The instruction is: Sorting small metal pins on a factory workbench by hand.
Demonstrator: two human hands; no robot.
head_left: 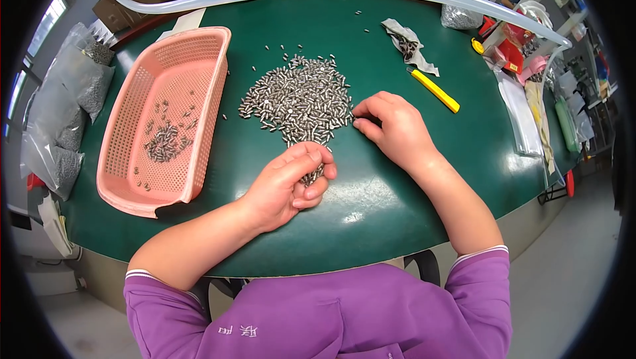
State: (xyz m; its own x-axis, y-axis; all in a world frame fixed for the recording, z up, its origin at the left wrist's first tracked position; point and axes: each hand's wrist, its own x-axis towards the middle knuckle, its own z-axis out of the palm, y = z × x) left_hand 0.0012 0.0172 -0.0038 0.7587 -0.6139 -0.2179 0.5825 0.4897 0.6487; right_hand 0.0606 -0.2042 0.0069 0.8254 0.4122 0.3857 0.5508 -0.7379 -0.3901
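Green table (457, 187): mid-frame; we work on its bare lower centre, where strays show.
Pink basket (211, 114): left of frame, some pins inside; we keep the left forearm off its rim.
Metal pin pile (298, 97): upper centre; we nibble at the edge, avoiding a slump.
Left hand (286, 180): centre, curled round loose pins (313, 175); we keep fingers snug underneath.
Right hand (397, 128): right of pile, fingertips at its edge; can't tell if pinching; we pick lightly.

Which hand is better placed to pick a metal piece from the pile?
Probably the right hand: its fingers are at the right edge of the pile, while the left hand cradles metal pieces.
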